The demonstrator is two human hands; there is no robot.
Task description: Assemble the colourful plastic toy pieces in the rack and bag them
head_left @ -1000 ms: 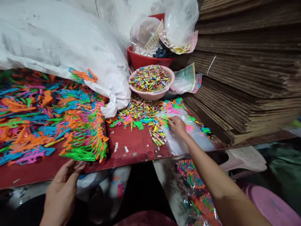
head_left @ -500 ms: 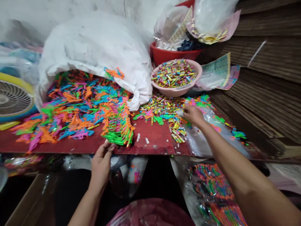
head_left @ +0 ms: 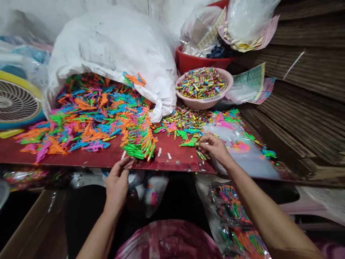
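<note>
Small plastic toy guns in orange, green, blue and pink lie in a heap at the left, spilling from a white sack. A tidy row of toy guns stands side by side on the red tabletop. My left hand is closed at the front of this row, fingertips against its near end; what they pinch is hidden. My right hand is closed in a pinch at one end of a green toy gun with an orange tip. Small colourful wrapped tubes lie scattered just beyond.
A pink bowl full of the small tubes stands before a red basin. Clear plastic bags lie at the right. A fan stands at the left, stacked cardboard at the right. Bagged toys sit below the table.
My right hand has come from the right pile towards me and to the left, with the green toy gun at its fingers. My left hand stays by the row.
</note>
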